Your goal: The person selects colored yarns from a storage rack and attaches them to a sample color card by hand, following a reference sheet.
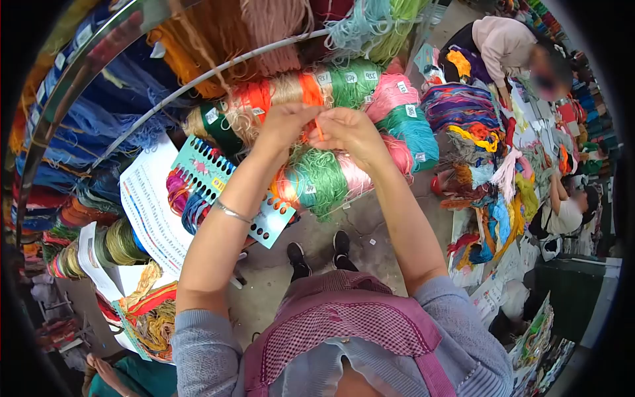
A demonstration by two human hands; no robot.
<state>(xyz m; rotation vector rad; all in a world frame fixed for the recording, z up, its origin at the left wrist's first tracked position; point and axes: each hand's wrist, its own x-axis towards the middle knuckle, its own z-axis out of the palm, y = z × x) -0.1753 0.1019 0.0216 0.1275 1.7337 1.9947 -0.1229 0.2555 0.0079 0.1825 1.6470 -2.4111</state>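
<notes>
My left hand (289, 124) and my right hand (352, 135) meet over the thread bundles, fingertips pinched close together. A short piece of bright orange thread (320, 128) shows between them. Just beyond my fingers lies an orange thread bundle (309, 86), beside a green bundle (352, 83) with white number tags. Pink thread (391, 96) and a teal bundle (411, 131) sit right of my right hand. Below my hands are more bundles, among them a light green one (323, 175). What my fingertips press on is partly hidden.
Under my left forearm is a punched card (271, 217) strung with coloured threads, near a printed chart (153, 198). Hanging skeins and a curved metal rail (218, 69) border the far left. Two people (506, 46) work at the right; another person's hands show lower left.
</notes>
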